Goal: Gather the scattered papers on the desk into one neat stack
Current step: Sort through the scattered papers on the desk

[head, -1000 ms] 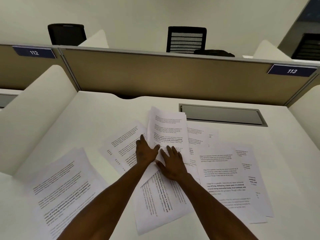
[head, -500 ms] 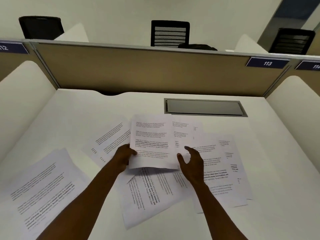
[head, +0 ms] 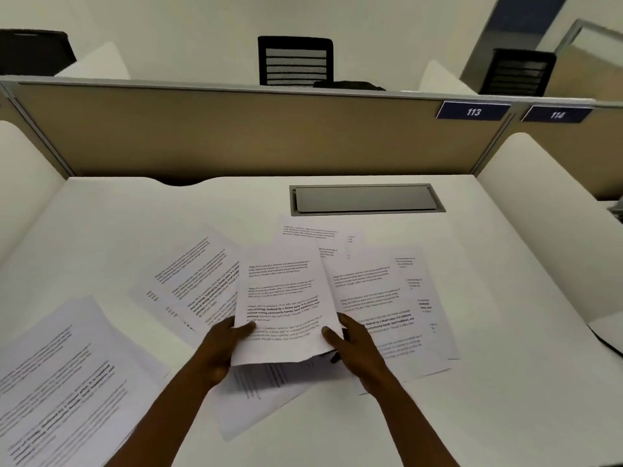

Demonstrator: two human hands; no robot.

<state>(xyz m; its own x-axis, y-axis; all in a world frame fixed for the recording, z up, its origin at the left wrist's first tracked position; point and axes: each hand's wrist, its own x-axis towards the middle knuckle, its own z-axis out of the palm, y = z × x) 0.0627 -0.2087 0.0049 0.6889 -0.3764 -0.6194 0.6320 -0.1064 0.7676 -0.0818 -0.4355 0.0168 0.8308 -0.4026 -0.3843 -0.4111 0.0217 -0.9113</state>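
A small sheaf of papers (head: 286,305) is held lifted above the middle of the worktop (head: 488,416), tilted toward the camera, near edge sagging. It is pinched at its lower left by the left hand (head: 219,352), thumb on top and fingers under, and at its lower right by the right hand (head: 354,348), thumb on the page, fingers curled beneath. How many sheets are in the sheaf cannot be told; more than one edge shows at the bottom. Loose groups lying flat are counted as five: a far-left pile (head: 67,382), an angled left pile (head: 195,281) partly under the sheaf, sheets below the sheaf (head: 256,406), a right spread (head: 397,315), and a far sheet (head: 313,232) near the grey cable hatch (head: 365,199). Judged risks: bottom sheets could slide out of the loose pinch because the near edge droops; the pages could be creased by the thumbs; misaligned edges would be carried into the stack if the sheaf is set down unsquared; flat sheets could be dragged by the forearms. Three chairs and two number plates are seen beyond the partition (head: 236,136).
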